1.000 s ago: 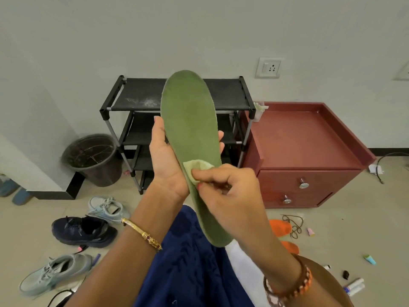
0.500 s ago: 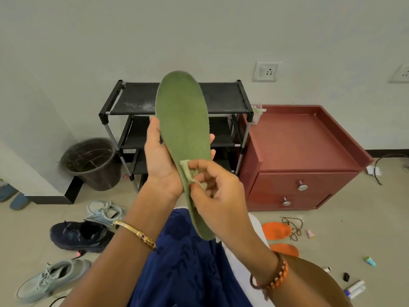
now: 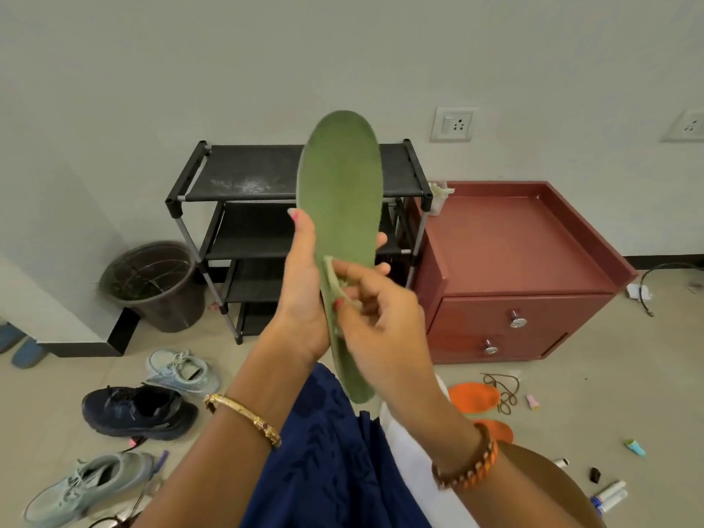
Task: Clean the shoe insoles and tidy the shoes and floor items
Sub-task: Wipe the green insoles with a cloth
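Just above the lap, the right hand (image 3: pixel 384 318) pinches a small pale cloth (image 3: pixel 335 287) against the green insole (image 3: pixel 343 222), whose long axis runs upright, toe away. The left hand (image 3: pixel 304 299) grips its mid-edge from behind (fingertips barely showing). Beyond, the shoe rack (image 3: pixel 247 177); the cloth's shape is unclear.

Shoe rack (image 3: pixel 244 184) against wall, bin (image 3: pixel 156 283) left of it, cabinet (image 3: pixel 510 268) right. Sneakers (image 3: pixel 141 409) on floor front-left, small items (image 3: pixel 609 497) front-right.
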